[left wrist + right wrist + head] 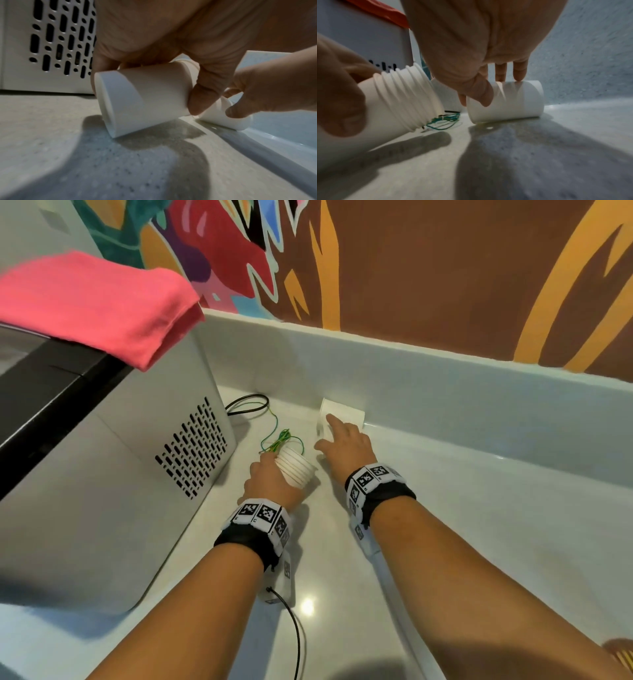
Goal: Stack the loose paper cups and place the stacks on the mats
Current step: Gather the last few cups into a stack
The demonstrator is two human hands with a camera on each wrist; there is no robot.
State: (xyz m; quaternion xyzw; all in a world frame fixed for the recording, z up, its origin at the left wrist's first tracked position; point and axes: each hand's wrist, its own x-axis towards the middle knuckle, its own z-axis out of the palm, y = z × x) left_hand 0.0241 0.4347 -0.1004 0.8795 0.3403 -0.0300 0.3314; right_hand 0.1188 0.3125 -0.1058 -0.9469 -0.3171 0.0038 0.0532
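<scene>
On the counter [342,594], nearest, both forearms reach forward, each with a marker band [260,517] at the wrist. The left hand [265,482] curls round a stack [296,469] of nested white cups, tilted with the rims pointing away and the base [109,102] toward the wrist; the thumb [204,97] presses its side. Just right of it, the right hand [346,445] reaches over a single cup [339,412] lying on its side: fingertips [519,75] rest on top and the thumb [483,94] touches near its rim, a light pinch. That cup lies against the backsplash [445,392]. The hands are near but apart. Beyond the stack lies a green wire [282,440]. At left stands a vented appliance [137,474] with a pink cloth [96,302] on top. A mural [411,268] covers the far wall.
</scene>
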